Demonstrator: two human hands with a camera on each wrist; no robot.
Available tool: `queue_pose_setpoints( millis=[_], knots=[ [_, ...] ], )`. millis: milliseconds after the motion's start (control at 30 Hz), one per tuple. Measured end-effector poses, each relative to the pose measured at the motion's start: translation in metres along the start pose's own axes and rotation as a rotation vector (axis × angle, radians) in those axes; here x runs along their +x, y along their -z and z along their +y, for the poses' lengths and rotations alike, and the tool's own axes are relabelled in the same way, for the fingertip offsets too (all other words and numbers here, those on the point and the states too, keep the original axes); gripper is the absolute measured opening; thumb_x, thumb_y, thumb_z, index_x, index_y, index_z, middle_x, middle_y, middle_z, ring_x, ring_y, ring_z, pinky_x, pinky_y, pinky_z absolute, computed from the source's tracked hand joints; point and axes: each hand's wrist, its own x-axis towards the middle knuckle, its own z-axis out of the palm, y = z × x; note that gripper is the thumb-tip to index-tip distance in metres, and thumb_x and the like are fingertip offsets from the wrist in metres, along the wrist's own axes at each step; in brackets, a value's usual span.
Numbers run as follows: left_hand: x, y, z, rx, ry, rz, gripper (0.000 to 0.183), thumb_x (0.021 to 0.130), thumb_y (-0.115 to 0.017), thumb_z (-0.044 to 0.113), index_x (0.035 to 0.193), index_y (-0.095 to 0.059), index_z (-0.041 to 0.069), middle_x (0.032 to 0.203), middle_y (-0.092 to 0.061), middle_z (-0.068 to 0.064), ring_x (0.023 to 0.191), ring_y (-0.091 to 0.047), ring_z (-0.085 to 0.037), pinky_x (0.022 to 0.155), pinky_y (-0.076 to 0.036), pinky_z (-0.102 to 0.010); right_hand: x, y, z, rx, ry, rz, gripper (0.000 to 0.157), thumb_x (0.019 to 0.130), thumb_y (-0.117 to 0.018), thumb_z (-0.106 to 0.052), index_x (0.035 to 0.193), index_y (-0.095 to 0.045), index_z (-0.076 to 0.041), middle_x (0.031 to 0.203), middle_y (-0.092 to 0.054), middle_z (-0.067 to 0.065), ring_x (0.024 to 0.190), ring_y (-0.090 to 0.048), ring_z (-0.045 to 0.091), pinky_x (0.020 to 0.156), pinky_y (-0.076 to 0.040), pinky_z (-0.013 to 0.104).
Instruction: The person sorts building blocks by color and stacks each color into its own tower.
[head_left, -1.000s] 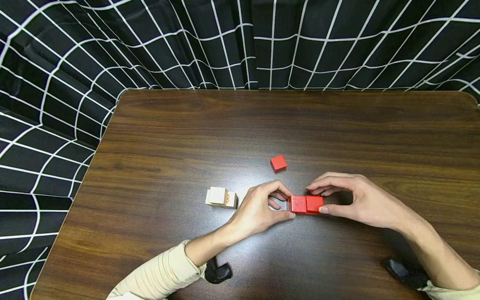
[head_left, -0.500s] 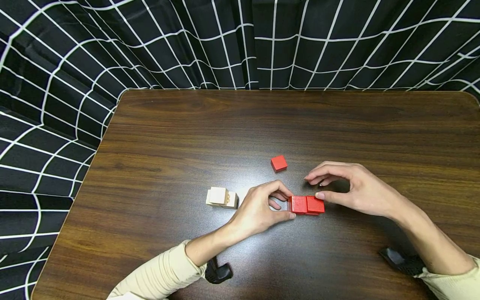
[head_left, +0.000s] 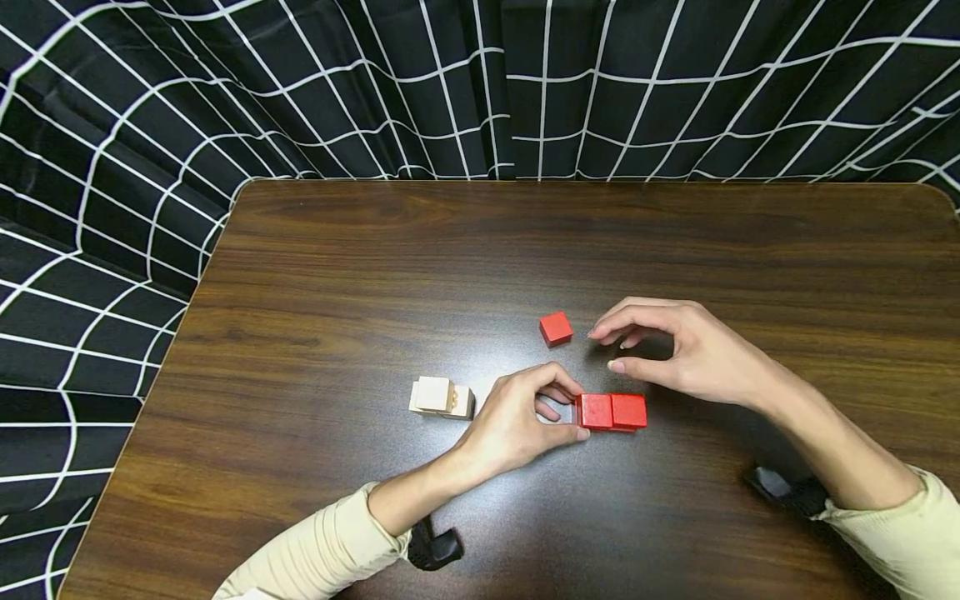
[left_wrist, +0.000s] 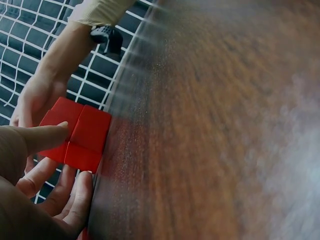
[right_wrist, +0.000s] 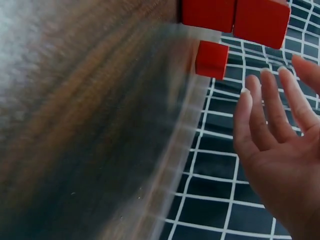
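A group of red cube blocks stands on the table, pushed together and stacked in two layers. My left hand grips its left end, with the thumb on the near side and the fingers on the far side. The left wrist view shows the thumb pressed to the face of the red blocks. A single red cube lies farther back. To the right of that cube hovers my right hand, holding nothing, its fingers loosely bent and the thumb apart. In the right wrist view the loose cube sits beyond the fingertips.
Left of my left hand stands a small stack of pale wooden blocks. The brown wood-grain table ends at a black curtain with white grid lines behind and to the left. Both wrists carry black straps.
My right hand has let go of the red blocks' right end and moved back and left toward the loose cube. My left hand has kept its grip in place.
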Motion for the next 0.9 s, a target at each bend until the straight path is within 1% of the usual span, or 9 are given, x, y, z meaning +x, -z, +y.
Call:
queue_pose_setpoints(
  millis=[300, 500, 733, 900],
  knots=[
    [0.001, -0.001, 0.000, 0.018, -0.026, -0.001, 0.035, 0.074, -0.089, 0.016, 0.101, -0.068, 0.020, 0.096, -0.069, 0.012, 0.089, -0.065, -0.001, 0.073, -0.053, -0.013, 0.016, -0.003, 0.007, 0.032, 0.022, 0.047, 0.036, 0.078, -0.081, 0.005, 0.109, -0.070, -0.011, 0.107, -0.069, 0.002, 0.095, -0.065, 0.016, 0.080, -0.055, 0.024],
    [0.001, -0.001, 0.000, 0.025, -0.016, -0.003, 0.035, 0.074, -0.089, 0.017, 0.102, -0.068, 0.020, 0.096, -0.069, 0.013, 0.090, -0.065, -0.001, 0.074, -0.053, -0.013, 0.027, -0.007, 0.015, 0.021, 0.002, 0.040, 0.035, 0.078, -0.081, 0.005, 0.108, -0.071, -0.011, 0.108, -0.069, -0.001, 0.095, -0.065, 0.019, 0.080, -0.055, 0.025],
    [0.000, -0.001, -0.001, 0.032, -0.010, -0.008, 0.036, 0.075, -0.088, 0.016, 0.103, -0.068, 0.019, 0.097, -0.069, 0.011, 0.089, -0.065, -0.001, 0.074, -0.053, -0.012, 0.033, -0.013, 0.024, -0.015, -0.063, -0.002, 0.039, 0.079, -0.080, 0.002, 0.114, -0.069, -0.013, 0.113, -0.068, -0.003, 0.094, -0.066, 0.017, 0.077, -0.057, 0.028],
    [0.001, -0.001, -0.002, 0.037, -0.011, -0.004, 0.036, 0.075, -0.089, 0.017, 0.103, -0.068, 0.020, 0.096, -0.069, 0.011, 0.087, -0.065, -0.001, 0.074, -0.053, -0.012, 0.037, -0.014, 0.028, -0.025, -0.119, -0.028, 0.038, 0.081, -0.080, -0.002, 0.116, -0.068, -0.012, 0.111, -0.067, -0.001, 0.097, -0.065, 0.019, 0.078, -0.058, 0.032]
  ],
)
